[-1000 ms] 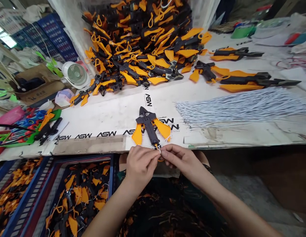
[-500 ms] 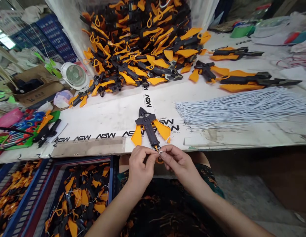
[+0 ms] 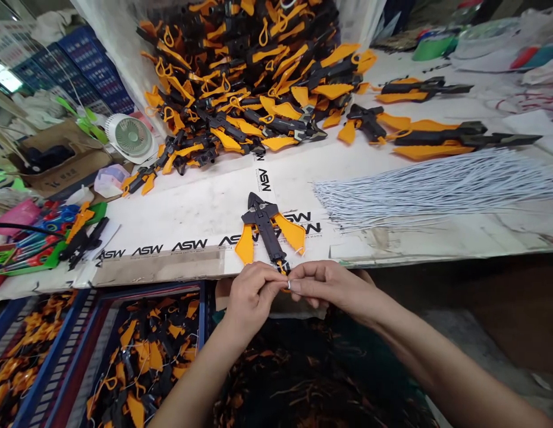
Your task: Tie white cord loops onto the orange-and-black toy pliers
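A white work table [image 3: 191,205] fills the view, with a cluttered bench to its left. A black-and-orange plastic toy [image 3: 267,229] with two orange wings lies flat at the table's near edge, its pointed black end aimed away from the person. Its near tail end reaches the fingertips of both hands. The left hand [image 3: 252,294] and right hand [image 3: 330,285] meet just below the table edge. Each is closed in a pinch on a short white cord [image 3: 289,284] at the toy's tail. "ASW" is printed in black several times along a strip by the table edge, and once on a strip running away from it. The small print beneath is unreadable. A bundle of thin white cords [image 3: 437,187] lies to the right. A heap of black-and-orange toy parts [image 3: 254,77] is piled beyond. A blue plastic crate [image 3: 200,309] of similar pieces stands below the table on the left.
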`<state>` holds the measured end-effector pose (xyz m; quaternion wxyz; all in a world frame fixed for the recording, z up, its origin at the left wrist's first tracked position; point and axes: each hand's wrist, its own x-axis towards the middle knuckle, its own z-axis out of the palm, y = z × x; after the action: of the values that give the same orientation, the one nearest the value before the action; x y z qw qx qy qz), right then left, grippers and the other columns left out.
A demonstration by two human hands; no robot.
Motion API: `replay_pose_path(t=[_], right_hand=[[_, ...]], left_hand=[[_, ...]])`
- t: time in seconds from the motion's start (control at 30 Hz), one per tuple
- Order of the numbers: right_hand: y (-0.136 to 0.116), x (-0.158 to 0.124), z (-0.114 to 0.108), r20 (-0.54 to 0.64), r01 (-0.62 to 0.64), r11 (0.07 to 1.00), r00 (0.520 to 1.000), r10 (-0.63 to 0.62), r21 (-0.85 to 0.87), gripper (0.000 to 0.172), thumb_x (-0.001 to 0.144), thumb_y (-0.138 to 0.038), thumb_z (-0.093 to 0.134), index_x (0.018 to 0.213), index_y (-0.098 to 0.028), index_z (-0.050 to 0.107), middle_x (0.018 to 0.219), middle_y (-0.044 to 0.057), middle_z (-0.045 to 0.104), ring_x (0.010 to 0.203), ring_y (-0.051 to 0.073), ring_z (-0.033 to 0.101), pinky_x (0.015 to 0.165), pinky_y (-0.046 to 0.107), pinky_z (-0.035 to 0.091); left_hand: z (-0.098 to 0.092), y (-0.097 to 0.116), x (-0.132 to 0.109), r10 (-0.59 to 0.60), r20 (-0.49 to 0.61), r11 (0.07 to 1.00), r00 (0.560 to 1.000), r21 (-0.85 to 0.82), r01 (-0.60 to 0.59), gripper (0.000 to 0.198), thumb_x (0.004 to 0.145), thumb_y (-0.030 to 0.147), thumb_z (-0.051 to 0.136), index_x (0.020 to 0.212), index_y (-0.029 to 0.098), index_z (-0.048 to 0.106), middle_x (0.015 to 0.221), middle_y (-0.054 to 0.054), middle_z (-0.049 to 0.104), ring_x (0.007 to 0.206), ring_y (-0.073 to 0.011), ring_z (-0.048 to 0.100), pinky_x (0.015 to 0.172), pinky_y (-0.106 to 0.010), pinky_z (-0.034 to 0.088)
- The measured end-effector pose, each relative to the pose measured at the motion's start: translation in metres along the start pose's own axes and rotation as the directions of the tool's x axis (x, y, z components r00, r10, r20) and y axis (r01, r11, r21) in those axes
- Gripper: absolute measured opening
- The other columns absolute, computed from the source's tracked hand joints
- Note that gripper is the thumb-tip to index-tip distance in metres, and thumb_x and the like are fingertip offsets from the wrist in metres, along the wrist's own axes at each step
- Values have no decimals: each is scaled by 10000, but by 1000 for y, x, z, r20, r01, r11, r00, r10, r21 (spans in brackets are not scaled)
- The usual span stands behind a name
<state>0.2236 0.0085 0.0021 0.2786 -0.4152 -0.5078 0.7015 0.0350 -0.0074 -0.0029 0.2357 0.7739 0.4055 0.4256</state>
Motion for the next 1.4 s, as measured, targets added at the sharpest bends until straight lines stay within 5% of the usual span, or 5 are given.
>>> replay_pose_path(t=[0.33, 0.6, 0.77, 0.93, 1.4], right_hand=[[22, 3, 19, -328, 200, 915, 889, -320, -349, 180, 784, -365, 581, 769, -191, 622, 597, -21, 545, 516, 119, 461, 492, 238, 353], [28, -5, 13, -110, 476, 749, 807, -580, -461, 142, 916, -272, 529, 813, -199, 593, 696, -18, 565, 592, 117, 498, 560, 223, 400], [29, -1, 14, -180, 355, 873, 885, -429, -334, 199, 913, -372, 525, 826, -201, 581, 688, -20, 526, 634, 139, 486, 587, 240, 407], [23, -3, 14, -106, 266, 940, 950, -293, -211, 235, 897, -424, 539, 849, -196, 573, 685, -19, 503, 609, 133, 449, 552, 242, 380], [30, -1, 19, -151, 241, 936, 946, -286, -258, 294, 920, -470, 560, 840, -190, 596, 705, -11, 529, 637, 139, 462, 575, 248, 369]], left_hand=[[13, 10, -8, -144, -134, 961, 980, 215, 171, 107, 857, 176, 596, 792, 204, 677, 757, -15, 723, 734, -171, 628, 762, -326, 441], [18, 18, -6, -603, 14, 774, 798, -235, 588, 110, 788, 203, 541, 691, 183, 589, 631, 8, 614, 596, -132, 551, 579, -239, 422], [9, 9, -10, -184, -31, 981, 982, 54, 186, 113, 906, 183, 546, 889, 188, 658, 819, -31, 699, 774, -158, 636, 714, -270, 470], [-1, 1, -12, 221, 74, 911, 972, 340, -233, 178, 931, 99, 515, 1012, 207, 632, 936, -57, 722, 840, -172, 655, 769, -315, 458], [3, 3, -24, -410, 87, 886, 908, -201, 419, 152, 977, 301, 473, 879, 196, 522, 744, 9, 540, 672, -131, 534, 639, -248, 435]])
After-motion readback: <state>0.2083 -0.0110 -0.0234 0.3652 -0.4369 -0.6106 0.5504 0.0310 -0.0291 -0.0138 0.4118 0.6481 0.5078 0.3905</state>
